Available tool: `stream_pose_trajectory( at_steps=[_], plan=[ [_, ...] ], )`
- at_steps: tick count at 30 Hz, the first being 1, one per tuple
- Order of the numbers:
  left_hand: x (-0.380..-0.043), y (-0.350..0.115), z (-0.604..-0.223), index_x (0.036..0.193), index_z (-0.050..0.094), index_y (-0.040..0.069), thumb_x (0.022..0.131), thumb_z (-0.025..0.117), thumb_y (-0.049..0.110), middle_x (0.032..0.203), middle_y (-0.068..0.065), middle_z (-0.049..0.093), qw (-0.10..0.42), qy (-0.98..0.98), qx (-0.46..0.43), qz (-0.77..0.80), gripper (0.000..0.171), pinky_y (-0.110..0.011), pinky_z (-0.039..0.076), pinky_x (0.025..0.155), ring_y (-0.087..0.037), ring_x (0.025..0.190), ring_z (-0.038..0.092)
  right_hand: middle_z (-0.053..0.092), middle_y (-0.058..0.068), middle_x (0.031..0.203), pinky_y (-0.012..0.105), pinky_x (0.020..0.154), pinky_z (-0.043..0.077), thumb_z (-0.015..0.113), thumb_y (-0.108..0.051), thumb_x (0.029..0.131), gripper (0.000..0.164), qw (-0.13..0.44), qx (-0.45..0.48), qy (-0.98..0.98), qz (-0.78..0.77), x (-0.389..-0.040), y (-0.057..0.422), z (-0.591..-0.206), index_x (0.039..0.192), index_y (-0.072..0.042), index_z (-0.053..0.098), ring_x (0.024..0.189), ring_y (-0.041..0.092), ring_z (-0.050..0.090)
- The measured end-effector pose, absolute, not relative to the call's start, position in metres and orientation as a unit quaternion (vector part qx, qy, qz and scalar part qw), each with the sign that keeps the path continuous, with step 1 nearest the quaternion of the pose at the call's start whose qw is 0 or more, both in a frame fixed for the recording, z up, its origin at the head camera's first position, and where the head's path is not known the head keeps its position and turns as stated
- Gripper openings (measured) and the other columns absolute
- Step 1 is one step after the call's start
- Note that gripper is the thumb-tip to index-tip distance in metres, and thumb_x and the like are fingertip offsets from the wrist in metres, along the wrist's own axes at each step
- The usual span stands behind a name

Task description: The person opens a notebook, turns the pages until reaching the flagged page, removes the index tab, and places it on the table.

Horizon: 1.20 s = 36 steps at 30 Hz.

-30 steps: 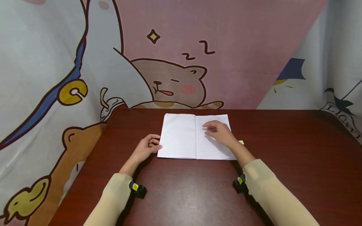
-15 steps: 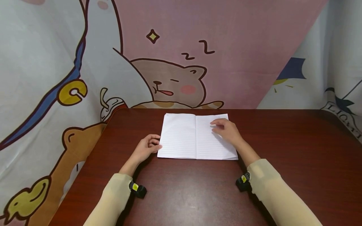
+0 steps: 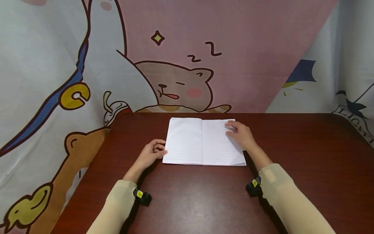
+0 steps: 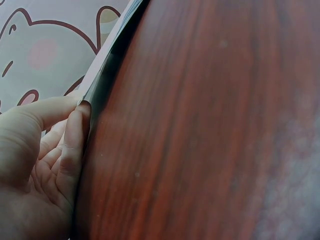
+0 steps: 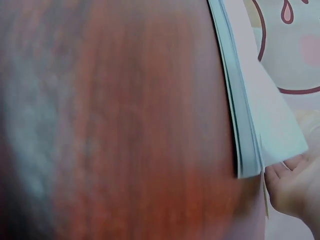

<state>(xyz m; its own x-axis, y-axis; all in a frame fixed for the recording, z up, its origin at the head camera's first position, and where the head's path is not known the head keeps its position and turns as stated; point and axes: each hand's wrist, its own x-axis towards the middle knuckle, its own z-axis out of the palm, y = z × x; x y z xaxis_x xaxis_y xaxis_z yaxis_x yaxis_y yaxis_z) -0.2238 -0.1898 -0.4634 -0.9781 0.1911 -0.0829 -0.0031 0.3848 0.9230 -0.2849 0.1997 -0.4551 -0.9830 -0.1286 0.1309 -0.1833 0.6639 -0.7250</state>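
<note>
An open lined notebook [image 3: 184, 143] lies on the table, both blank-looking pages facing up. At its left edge, my left hand [image 3: 148, 154] pinches the pages and cover, the thumb above and the curled fingers below; the left wrist view shows this hand [image 4: 45, 150] at the edge close up. Over the outer part of the right page, my right hand [image 3: 242, 135] has its thumb and fingers apart and loosely bent. In the right wrist view, a lifted page [image 5: 275, 120] hides part of the right hand [image 5: 295, 190]; whether its fingertips touch the paper cannot be told.
The dark red-brown table [image 3: 193, 201] extends on all sides of the notebook. Behind and to the left hangs a cloth [image 3: 248, 58] with cartoon animals. A small black camera [image 3: 142, 196] is strapped at the left wrist, another black camera [image 3: 253, 187] at the right.
My right hand has slid rightward across the right page to its outer edge. The small yellow tab seen earlier beyond the page is out of sight. The left hand stays put.
</note>
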Motion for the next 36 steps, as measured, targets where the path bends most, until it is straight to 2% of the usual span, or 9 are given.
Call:
stream_pose_trajectory(
  at_steps=[6,13,17,27,36],
  plan=[
    [-0.224,-0.19,-0.463,0.131,0.053,-0.003,0.093,0.068,0.007,0.107,-0.019,0.063,0.088,0.827,0.056,0.553,0.042,-0.021,0.055,0.07,-0.012,0.079,0.056,0.045,0.023,0.151,0.056,0.116,0.032,0.065,-0.008,0.095,0.039,0.011,0.08,-0.926,0.368,-0.288,0.208,-0.457,0.133,-0.001,0.059,0.143,0.042,0.038],
    [-0.223,-0.19,-0.463,0.132,0.052,-0.002,0.094,0.068,0.008,0.108,-0.019,0.063,0.089,0.83,0.057,0.548,0.042,-0.021,0.055,0.07,-0.012,0.08,0.056,0.038,0.027,0.154,0.058,0.116,0.031,0.06,-0.013,0.097,0.063,-0.03,0.078,-0.939,0.334,-0.289,0.209,-0.448,0.153,-0.001,0.033,0.142,0.046,0.036],
    [-0.223,-0.191,-0.462,0.133,0.052,-0.002,0.095,0.067,0.008,0.108,-0.018,0.063,0.091,0.829,0.055,0.549,0.042,-0.021,0.055,0.07,-0.011,0.079,0.057,0.036,0.026,0.156,0.058,0.117,0.03,0.06,-0.014,0.098,0.067,-0.039,0.075,-0.939,0.332,-0.289,0.208,-0.448,0.155,-0.001,0.028,0.142,0.046,0.036],
    [-0.223,-0.19,-0.462,0.132,0.052,-0.003,0.094,0.068,0.006,0.107,-0.018,0.063,0.091,0.825,0.056,0.555,0.042,-0.021,0.055,0.07,-0.01,0.079,0.057,0.047,0.018,0.151,0.059,0.118,0.027,0.064,-0.011,0.096,0.067,-0.018,0.068,-0.931,0.359,-0.291,0.21,-0.452,0.154,-0.004,0.031,0.145,0.045,0.032],
    [-0.223,-0.189,-0.462,0.132,0.052,-0.003,0.094,0.068,0.006,0.106,-0.019,0.063,0.089,0.825,0.057,0.555,0.042,-0.021,0.054,0.069,-0.011,0.078,0.057,0.059,0.021,0.139,0.058,0.114,0.033,0.068,-0.008,0.093,0.057,0.013,0.063,-0.928,0.367,-0.291,0.211,-0.455,0.145,-0.002,0.045,0.137,0.044,0.044]
  ],
)
